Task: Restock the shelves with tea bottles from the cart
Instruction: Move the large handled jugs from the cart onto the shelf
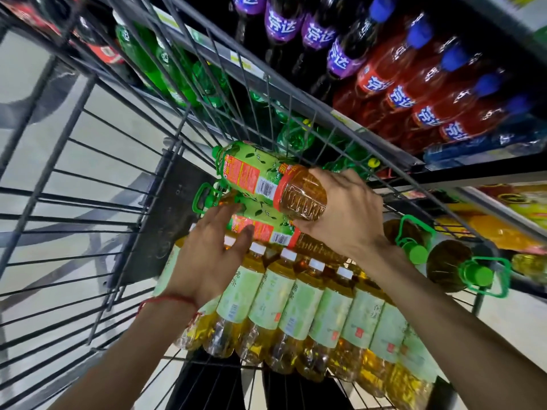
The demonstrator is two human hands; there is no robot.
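Observation:
A large tea bottle (266, 179) with a green and red label lies on its side in the wire cart (88, 179). My right hand (346, 214) grips its amber base end. A second large tea bottle (263, 224) lies just beneath it, green handle to the left. My left hand (216, 250) reaches over it with fingers spread, fingertips touching its label. Below my hands, several smaller white-capped tea bottles (299, 303) lie in a shrink-wrapped row.
Two more large bottles with green caps (450, 261) lie at the cart's right end. Beyond the cart's far wall are shelves with green soda bottles (177, 69), purple-label bottles (313, 28) and red soda bottles (420, 93). Yellow packs (509, 214) fill the lower right shelf.

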